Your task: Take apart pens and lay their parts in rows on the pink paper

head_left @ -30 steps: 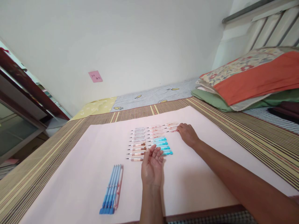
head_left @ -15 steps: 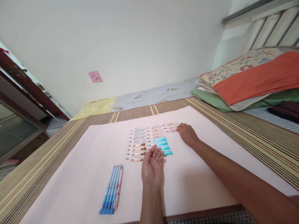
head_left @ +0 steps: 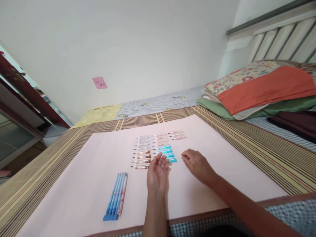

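My left hand (head_left: 158,172) rests palm up over the paper, fingers loosely curled and apart, with nothing visible in it. Its fingertips overlap the near ends of several short pointed pens with turquoise barrels (head_left: 166,148). To the right, my right hand (head_left: 196,164) hovers with its fingers drawn together; no object shows between them. Left of the turquoise group lie several brown-and-clear pens (head_left: 142,157), with clear greyish pens (head_left: 143,141) beyond. Farther back are pink-patterned pens (head_left: 178,137), in two columns. All these dark tips point left.
Several long blue pens (head_left: 114,197) lie side by side with one pink-and-clear pen (head_left: 122,195) at the front left. Pale pink paper (head_left: 74,184) covers a striped mat (head_left: 247,144). Folded bedding (head_left: 261,89) is piled at the right, and a pink note (head_left: 99,82) sticks to the wall.
My right hand has let go of a pink-patterned pen in the far right column and drawn back toward me. My left hand stays palm up; the view has shifted slightly.
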A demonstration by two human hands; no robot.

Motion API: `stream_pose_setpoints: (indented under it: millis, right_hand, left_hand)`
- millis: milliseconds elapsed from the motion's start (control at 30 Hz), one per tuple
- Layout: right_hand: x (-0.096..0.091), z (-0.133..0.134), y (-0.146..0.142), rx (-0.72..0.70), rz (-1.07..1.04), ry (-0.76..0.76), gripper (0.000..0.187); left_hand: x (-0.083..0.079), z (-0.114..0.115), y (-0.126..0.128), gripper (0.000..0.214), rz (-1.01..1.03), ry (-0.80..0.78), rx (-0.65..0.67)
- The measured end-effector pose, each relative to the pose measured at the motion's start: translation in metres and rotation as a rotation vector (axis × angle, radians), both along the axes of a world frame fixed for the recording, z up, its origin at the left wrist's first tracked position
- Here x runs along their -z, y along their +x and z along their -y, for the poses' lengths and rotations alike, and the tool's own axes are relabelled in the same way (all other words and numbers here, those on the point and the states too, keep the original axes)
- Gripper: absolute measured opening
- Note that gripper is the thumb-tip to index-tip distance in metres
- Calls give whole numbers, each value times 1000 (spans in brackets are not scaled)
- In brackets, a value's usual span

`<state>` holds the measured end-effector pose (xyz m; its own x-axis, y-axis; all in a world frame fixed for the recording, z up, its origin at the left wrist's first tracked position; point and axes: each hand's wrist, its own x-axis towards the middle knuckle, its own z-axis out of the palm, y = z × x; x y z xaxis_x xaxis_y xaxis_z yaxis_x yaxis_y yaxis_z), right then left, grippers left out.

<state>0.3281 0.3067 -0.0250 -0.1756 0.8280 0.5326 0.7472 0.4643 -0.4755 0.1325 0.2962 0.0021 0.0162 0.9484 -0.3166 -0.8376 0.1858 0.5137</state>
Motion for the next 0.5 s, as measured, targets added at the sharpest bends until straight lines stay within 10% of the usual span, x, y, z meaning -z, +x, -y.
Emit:
stream_pose_setpoints:
  millis: [333, 500]
  right_hand:
    - [-1, 150, -82, -290, -124, -665, 10]
    - [55, 198, -103, -440, 1, -925, 4]
  left_hand:
    - [7, 55, 8, 49, -431, 346, 152]
    - [8, 118, -14, 55, -883, 285, 271]
